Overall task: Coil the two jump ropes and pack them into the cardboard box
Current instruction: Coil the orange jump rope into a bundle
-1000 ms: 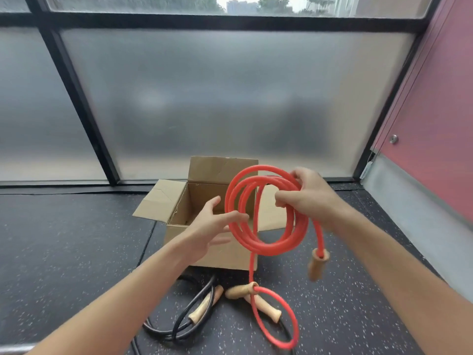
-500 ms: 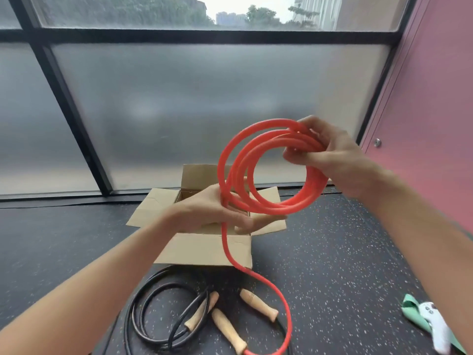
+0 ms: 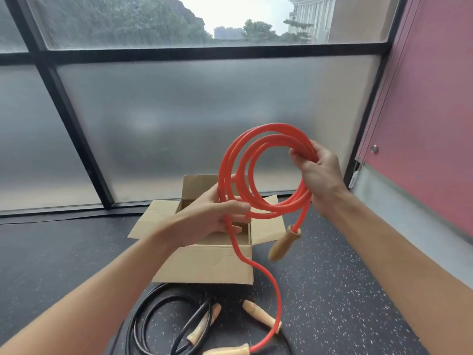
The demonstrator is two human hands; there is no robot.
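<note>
Another turn goes on! The red jump rope (image 3: 271,210) now hangs as a fuller coil in front of the cardboard box (image 3: 204,262). The slack loop that lay on the floor (image 3: 332,303) a second ago is drawn out into one tail, running down to its wooden handle (image 3: 227,351) at 6 o'clock. The right hand (image 3: 317,172) has its fingers curled round the bundled turns at the coil's 2 o'clock, and the other handle (image 3: 284,243) dangles at 5 o'clock. The left hand (image 3: 210,216) pinches the trailing strand at 8 o'clock, feeding it up. By my read, one or two more wraps finish this rope. The black jump rope (image 3: 130,329) waits on the floor, at 6 o'clock of the box.
</note>
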